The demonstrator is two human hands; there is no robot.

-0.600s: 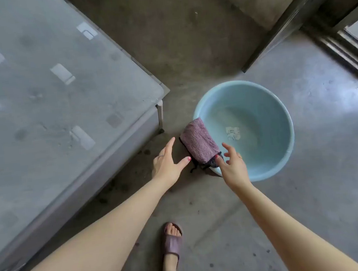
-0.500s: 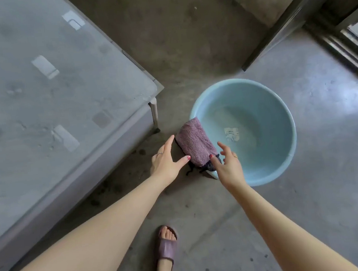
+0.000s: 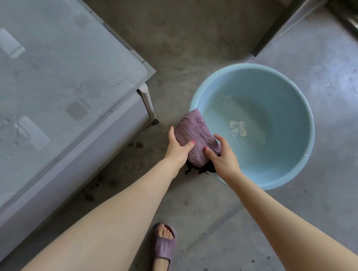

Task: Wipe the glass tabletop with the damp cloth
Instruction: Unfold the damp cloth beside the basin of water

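Head view, my left hand (image 3: pixel 178 148) and right hand (image 3: pixel 222 156) both grip purple cloth (image 3: pixel 194 140) draped on basin (image 3: pixel 303 123) rim, tabletop (image 3: pixel 48 78) left of basin.

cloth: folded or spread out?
Folded. The purple cloth is a compact thick pad draped over the basin rim, with the left hand and right hand gripping its sides.

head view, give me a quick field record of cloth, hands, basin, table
cloth: purple cloth, draped over the basin's near-left rim
left hand: left hand gripping the cloth's left side
right hand: right hand gripping its right side
basin: light blue basin on the concrete floor, shallow water inside
tabletop: glass tabletop to the left, dusty, not yet wiped
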